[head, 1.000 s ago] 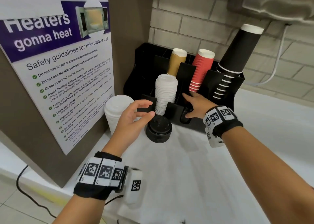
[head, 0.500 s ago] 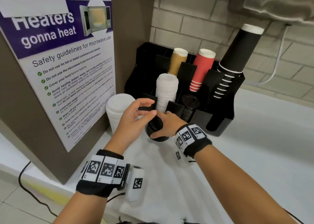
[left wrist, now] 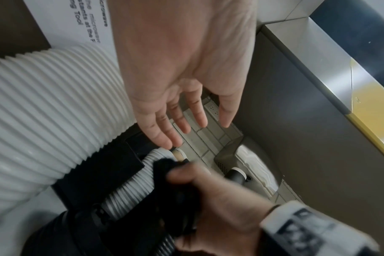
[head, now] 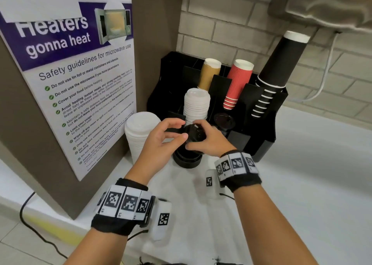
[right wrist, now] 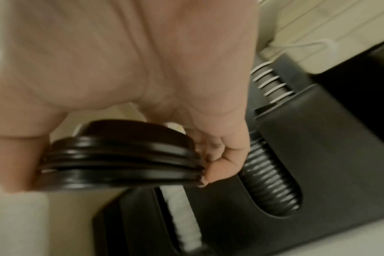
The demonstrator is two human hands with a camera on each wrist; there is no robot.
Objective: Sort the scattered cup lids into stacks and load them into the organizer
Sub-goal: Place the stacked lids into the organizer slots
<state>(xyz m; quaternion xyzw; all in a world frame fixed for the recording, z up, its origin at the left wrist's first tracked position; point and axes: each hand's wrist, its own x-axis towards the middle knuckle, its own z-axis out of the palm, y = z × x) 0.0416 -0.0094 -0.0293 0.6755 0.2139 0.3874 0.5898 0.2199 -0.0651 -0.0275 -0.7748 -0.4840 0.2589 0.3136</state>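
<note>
My right hand (head: 194,142) grips a few black lids (head: 198,134) just above the black lid stack (head: 187,160) standing on the counter. In the right wrist view my right hand (right wrist: 112,168) has its thumb and fingers round the rims of the black lids (right wrist: 125,138). My left hand (head: 182,129) hovers open beside them, fingers relaxed and holding nothing; in its own view the left hand (left wrist: 193,131) is spread above the lids. The black organizer (head: 261,142) holds a white lid stack (head: 196,105) and black lids (head: 224,121) in its front slots. A tall white lid stack (head: 141,132) stands on the counter at left.
Brown cups (head: 209,73), red cups (head: 238,83) and black cups (head: 277,71) lean in the organizer's rear slots. A poster panel (head: 80,83) walls off the left side and a brick wall (head: 221,23) the back. White counter (head: 302,184) spreads to the right.
My right hand left the organizer's black lid slot, came back to the counter's black stack and lifted a few lids off it. My left hand stayed hovering beside it.
</note>
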